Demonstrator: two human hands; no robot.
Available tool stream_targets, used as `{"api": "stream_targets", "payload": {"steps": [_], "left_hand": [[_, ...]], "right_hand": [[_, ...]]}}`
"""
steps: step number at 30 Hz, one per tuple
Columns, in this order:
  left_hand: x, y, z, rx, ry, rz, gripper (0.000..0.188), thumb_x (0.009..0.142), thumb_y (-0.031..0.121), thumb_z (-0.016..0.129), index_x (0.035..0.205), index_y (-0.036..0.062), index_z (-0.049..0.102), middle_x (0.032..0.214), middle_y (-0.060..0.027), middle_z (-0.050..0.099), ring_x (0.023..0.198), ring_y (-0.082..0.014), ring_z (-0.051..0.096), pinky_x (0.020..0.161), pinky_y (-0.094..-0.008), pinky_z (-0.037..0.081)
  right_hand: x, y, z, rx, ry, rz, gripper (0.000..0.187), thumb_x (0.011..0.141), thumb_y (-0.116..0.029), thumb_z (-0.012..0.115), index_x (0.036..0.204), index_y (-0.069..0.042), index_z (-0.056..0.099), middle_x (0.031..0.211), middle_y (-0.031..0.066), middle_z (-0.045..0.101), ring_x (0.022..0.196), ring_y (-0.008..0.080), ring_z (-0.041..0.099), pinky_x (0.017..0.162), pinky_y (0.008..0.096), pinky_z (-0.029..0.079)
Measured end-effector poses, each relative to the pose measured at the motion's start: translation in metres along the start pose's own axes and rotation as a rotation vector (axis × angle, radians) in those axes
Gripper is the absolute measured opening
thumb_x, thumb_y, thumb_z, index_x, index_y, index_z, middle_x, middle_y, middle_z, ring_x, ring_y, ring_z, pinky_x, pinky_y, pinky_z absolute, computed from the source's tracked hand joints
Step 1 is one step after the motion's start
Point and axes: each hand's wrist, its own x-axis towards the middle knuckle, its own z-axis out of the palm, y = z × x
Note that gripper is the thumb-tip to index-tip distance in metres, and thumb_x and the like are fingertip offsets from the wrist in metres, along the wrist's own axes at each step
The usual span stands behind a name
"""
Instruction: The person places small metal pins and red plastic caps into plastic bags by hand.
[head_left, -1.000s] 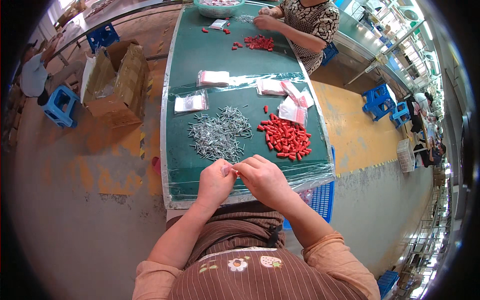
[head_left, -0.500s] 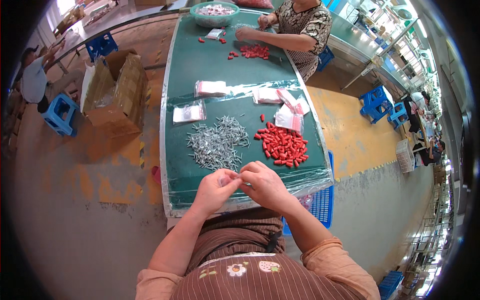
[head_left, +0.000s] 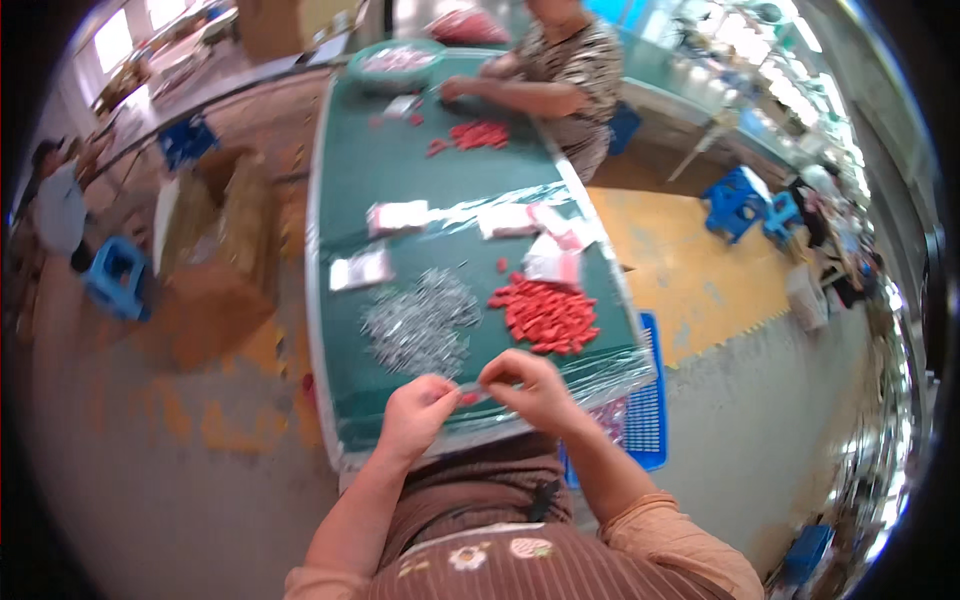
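Note:
Close to the table's near edge, my left hand (head_left: 415, 414) and my right hand (head_left: 533, 388) pinch opposite ends of a small clear plastic bag (head_left: 477, 389). Something red shows in it beside my left fingertips. Beyond my hands on the green table (head_left: 430, 160) lie two heaps: grey metal screws (head_left: 420, 318) on the left and short red plastic plugs (head_left: 548, 316) on the right. Past the heaps are small clear bags with red edges: one stack (head_left: 362, 269) and another stack (head_left: 398, 217) on the left, several more bags (head_left: 553, 262) on the right. The picture is slightly blurred.
A co-worker (head_left: 580, 80) handles things at the far right, near more red plugs (head_left: 478, 135). At the far left stands a green bowl (head_left: 352, 72). A blue basket (head_left: 652, 420) is beside the table's near right corner; a cardboard box (head_left: 225, 230) stands on the left floor.
My hands have moved apart, and the bag with the red bit now shows between them. The whole view has shifted a little.

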Motion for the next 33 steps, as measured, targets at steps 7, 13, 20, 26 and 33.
{"api": "stream_targets", "payload": {"steps": [7, 13, 20, 26, 33], "left_hand": [[-0.011, -0.024, -0.022, -0.131, 0.148, -0.002, 0.001, 0.083, 0.002, 0.060, 0.082, 0.0021, 0.060, 0.071, 0.0009, 0.056, 0.062, -0.0072, 0.051, 0.055, -0.0203, 0.039], [-0.014, -0.001, -0.016, 0.109, 0.040, 0.052, 0.014, 0.089, 0.014, 0.061, 0.092, 0.0004, 0.064, 0.085, -0.0030, 0.061, 0.077, -0.0127, 0.054, 0.071, -0.0258, 0.044], [-0.015, 0.007, -0.005, 0.214, 0.018, 0.089, 0.015, 0.089, 0.015, 0.062, 0.092, 0.0005, 0.064, 0.085, -0.0023, 0.062, 0.077, -0.0127, 0.054, 0.071, -0.0254, 0.044], [-0.017, 0.006, -0.001, 0.255, 0.042, 0.135, 0.012, 0.090, 0.013, 0.061, 0.092, 0.0017, 0.065, 0.085, -0.0026, 0.062, 0.077, -0.0124, 0.055, 0.071, -0.0259, 0.045], [-0.018, 0.008, 0.001, 0.213, 0.048, 0.161, 0.013, 0.090, 0.014, 0.061, 0.093, 0.0019, 0.064, 0.087, -0.0025, 0.062, 0.077, -0.0124, 0.055, 0.070, -0.0259, 0.044]], "right_hand": [[0.007, 0.016, 0.038, 0.272, -0.117, 0.071, 0.022, 0.080, 0.004, 0.060, 0.101, 0.000, 0.055, 0.088, 0.0053, 0.061, 0.083, 0.0086, 0.057, 0.072, 0.0254, 0.048], [0.000, 0.005, 0.028, 0.344, -0.025, 0.055, 0.018, 0.080, 0.006, 0.055, 0.096, -0.001, 0.050, 0.080, 0.0018, 0.053, 0.075, 0.0069, 0.051, 0.070, 0.0236, 0.047], [-0.001, 0.004, 0.024, 0.261, -0.036, 0.013, 0.022, 0.078, 0.002, 0.064, 0.096, 0.000, 0.052, 0.075, 0.0039, 0.052, 0.068, 0.0107, 0.048, 0.062, 0.0270, 0.042], [-0.005, 0.017, 0.020, 0.317, -0.069, 0.016, 0.024, 0.080, -0.001, 0.064, 0.101, -0.001, 0.051, 0.079, 0.0008, 0.053, 0.072, 0.0068, 0.048, 0.066, 0.0232, 0.043], [-0.005, 0.016, 0.022, 0.384, -0.084, 0.044, 0.021, 0.082, 0.002, 0.061, 0.101, 0.000, 0.050, 0.079, 0.0009, 0.053, 0.074, 0.0058, 0.050, 0.067, 0.0225, 0.045]]}}
